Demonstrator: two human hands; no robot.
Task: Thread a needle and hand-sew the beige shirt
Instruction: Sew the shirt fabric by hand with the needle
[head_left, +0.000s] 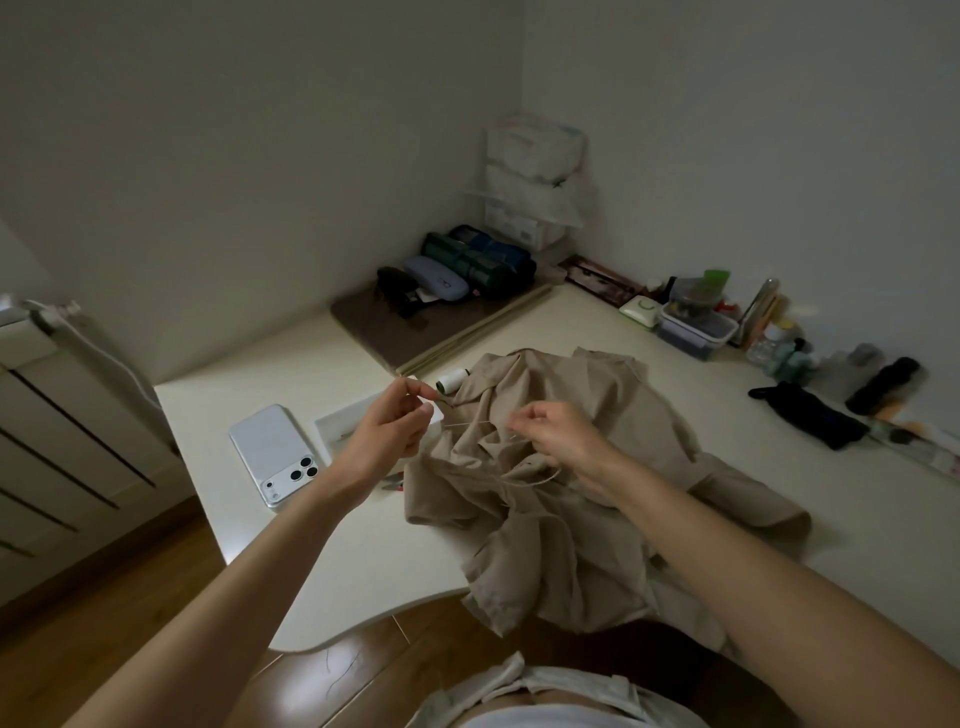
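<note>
- Through the head camera, I see the left hand (387, 426) raised above the table (332, 551), thumb and forefinger tips pinched together and the other fingers curled in.
- A thin thread (467, 424) runs taut from those curled fingers across to the right hand (556, 431). I cannot tell whether a needle sits in the left pinch; it is too small to make out.
- The right hand hovers over the shirt (571, 530), its fingers curled and the tips pinching the thread's other end.
- More thread hangs in a loose loop below the right hand, lying against the cloth.
- The shirt lies crumpled in a heap on the table in front of me, its lower part drooping over the near edge.
- A spool (452, 381) lies on its side just beyond the left hand, touching the shirt's far left edge.
- A white tray (345, 421) sits under the left hand, with a phone (278, 454) face down just left of it.
- Small snips (393, 482) peek out beside the shirt, below the left wrist.
- Further back lie a brown mat (410, 327) bearing rolled cases (478, 260) and, to the right, a plastic box (696, 327).
</note>
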